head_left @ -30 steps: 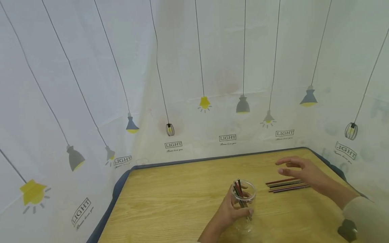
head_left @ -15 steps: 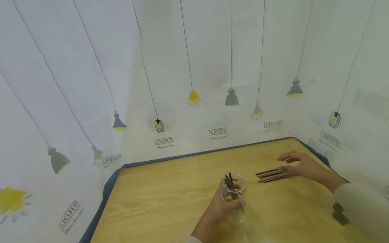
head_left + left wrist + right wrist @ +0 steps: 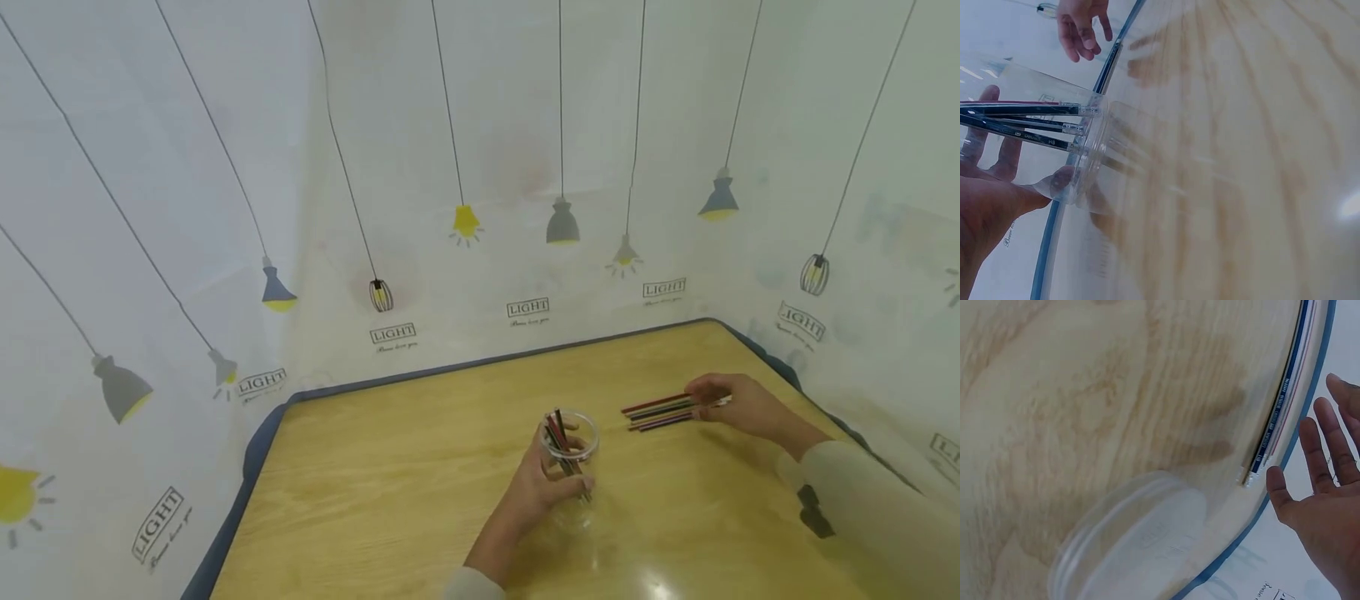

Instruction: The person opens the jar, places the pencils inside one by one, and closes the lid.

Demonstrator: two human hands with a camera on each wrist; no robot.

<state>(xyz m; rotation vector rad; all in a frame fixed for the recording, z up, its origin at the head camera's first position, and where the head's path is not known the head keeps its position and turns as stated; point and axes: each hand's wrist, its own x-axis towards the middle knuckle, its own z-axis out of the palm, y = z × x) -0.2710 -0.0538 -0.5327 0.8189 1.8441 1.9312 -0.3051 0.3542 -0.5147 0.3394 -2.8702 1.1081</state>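
Observation:
My left hand [image 3: 536, 483] grips a clear jar [image 3: 596, 437], its fingers and thumb wrapped round the side. Several dark and red pencils [image 3: 1022, 119] lean inside the jar, eraser ends down. In the left wrist view the jar's base appears to meet the tabletop. To the right, my right hand [image 3: 746, 407] is at the right ends of several pencils [image 3: 660, 410] lying side by side on the table. The right wrist view shows this hand with its fingers spread and loosely bent, nothing held, the thumb near the pencils' eraser ends. Part of that row is hidden by the hand.
A wooden table [image 3: 420, 467] with a blue edge [image 3: 450, 364] stands against a white curtain [image 3: 420, 125] printed with lamps. A translucent round, lid-like thing [image 3: 1141, 537] lies on the table close to my right wrist.
My right hand has come down from above the row of pencils to their right ends. The left hand keeps its hold on the jar. The head view has shifted a little.

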